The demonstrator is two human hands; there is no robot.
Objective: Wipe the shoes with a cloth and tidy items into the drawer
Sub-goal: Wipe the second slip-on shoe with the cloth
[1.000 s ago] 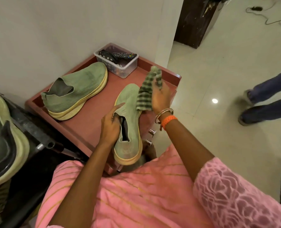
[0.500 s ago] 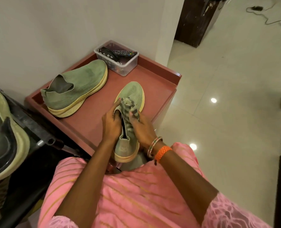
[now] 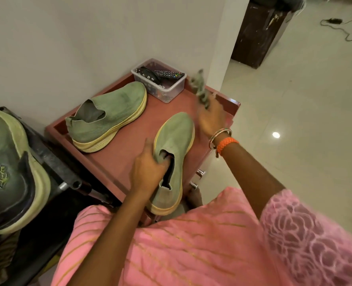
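Observation:
A green slip-on shoe (image 3: 174, 141) with a yellow sole lies toe-away at the near edge of the red-brown cabinet top (image 3: 129, 149). My left hand (image 3: 148, 172) grips its collar, fingers curled into the opening. My right hand (image 3: 211, 118) is raised beyond the shoe's toe, holding a blurred green striped cloth (image 3: 200, 89) that flaps upward, off the shoe. The second green shoe (image 3: 109, 116) rests on its side at the back left of the cabinet top, near the wall.
A clear plastic box (image 3: 162, 84) with a remote control and dark items stands at the cabinet's back corner. Two metal drawer knobs (image 3: 200, 173) show on the cabinet front. A larger worn shoe (image 3: 8, 174) sits on a dark rack at left. Tiled floor lies right.
My right hand swept the cloth down over the held shoe, then lifted it away up past the toe. My left hand kept its hold on the collar.

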